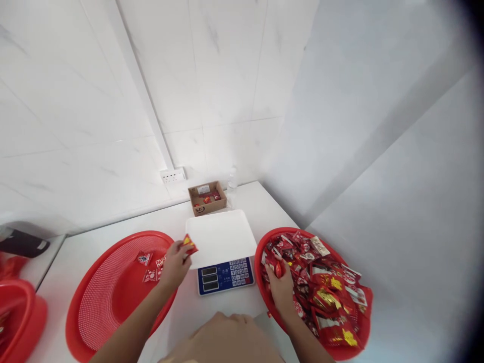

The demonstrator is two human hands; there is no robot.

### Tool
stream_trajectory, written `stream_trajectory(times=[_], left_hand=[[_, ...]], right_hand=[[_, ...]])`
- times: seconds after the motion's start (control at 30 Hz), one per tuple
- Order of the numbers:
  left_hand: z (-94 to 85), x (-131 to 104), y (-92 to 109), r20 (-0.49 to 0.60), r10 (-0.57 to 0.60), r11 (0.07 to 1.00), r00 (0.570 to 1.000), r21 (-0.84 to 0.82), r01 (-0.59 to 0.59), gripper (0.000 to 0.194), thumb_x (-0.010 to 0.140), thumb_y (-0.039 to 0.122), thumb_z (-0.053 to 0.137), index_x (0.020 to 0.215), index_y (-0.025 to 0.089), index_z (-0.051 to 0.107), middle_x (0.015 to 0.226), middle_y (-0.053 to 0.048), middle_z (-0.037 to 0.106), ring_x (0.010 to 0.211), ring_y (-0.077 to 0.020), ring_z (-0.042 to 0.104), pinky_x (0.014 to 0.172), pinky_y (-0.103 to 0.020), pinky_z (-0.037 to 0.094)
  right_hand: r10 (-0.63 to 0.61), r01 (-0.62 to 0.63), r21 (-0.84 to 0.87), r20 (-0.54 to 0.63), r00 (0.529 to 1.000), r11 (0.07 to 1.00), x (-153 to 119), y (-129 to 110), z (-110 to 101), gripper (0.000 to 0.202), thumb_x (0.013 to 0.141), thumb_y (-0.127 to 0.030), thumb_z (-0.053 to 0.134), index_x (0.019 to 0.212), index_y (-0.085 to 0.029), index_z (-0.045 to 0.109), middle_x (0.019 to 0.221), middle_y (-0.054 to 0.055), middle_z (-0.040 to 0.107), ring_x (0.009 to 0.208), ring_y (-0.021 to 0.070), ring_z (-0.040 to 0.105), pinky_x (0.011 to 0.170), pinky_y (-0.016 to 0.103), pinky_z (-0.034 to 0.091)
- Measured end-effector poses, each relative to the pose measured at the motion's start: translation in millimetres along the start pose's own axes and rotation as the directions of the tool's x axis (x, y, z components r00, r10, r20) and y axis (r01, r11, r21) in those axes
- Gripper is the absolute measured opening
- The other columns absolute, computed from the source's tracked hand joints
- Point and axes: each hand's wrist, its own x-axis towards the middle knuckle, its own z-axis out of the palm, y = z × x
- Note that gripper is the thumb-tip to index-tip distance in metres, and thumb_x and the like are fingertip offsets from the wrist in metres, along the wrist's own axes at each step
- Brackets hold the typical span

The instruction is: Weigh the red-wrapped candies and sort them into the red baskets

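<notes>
My left hand (177, 263) pinches a small red and yellow packet (189, 244) over the near left edge of the scale's white pan (221, 236). Below that pan, the blue keypad panel (226, 276) of the scale faces me. My right hand (280, 285) reaches into the right red basket (269, 237), its fingers closed around a shiny red packet (279, 268). Many red and gold packets (327, 298) are heaped in that basket. To the left, a wide red basket (93, 262) holds several small red and white packets (144, 259) near its right side.
Behind the scale stands a cardboard box (208, 205) with a few red packets inside. A clear plastic bottle (232, 180) is beside it near the wall. Another red basket (32, 312) and a black object (23, 242) are at far left. A socket (173, 175) is on the wall.
</notes>
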Motion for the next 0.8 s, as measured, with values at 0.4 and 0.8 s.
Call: stream_trajectory(times=[0.4,0.8], left_hand=[[-30.7,-54.8,-26.1,0.006,-0.241,0.97,0.97,0.028,0.241,0.038,0.081,0.036,0.046,0.114,0.023,0.059,0.133,-0.01,0.046,0.125,-0.0302,0.04,0.098,-0.049,0.04],[-93.8,-64.5,58.0,0.598,0.116,0.826,0.793,-0.501,0.258,0.025,0.075,0.042,0.057,0.094,0.029,0.069,0.102,-0.004,0.068,0.098,-0.0232,0.062,0.082,-0.038,0.051]], right_hand=[[0.315,-0.522,0.234,0.577,0.754,0.82,23.5,-31.4,106.4,0.029,0.064,-0.027,0.07,0.087,-0.024,0.052,0.077,-0.003,0.061,0.068,0.0108,0.06,0.066,0.028,0.056],[0.363,-0.544,0.234,0.532,0.765,0.806,29.3,-28.7,92.0,0.011,0.078,-0.027,0.056,0.087,-0.022,0.052,0.082,0.0,0.064,0.068,0.0111,0.063,0.066,0.028,0.056]])
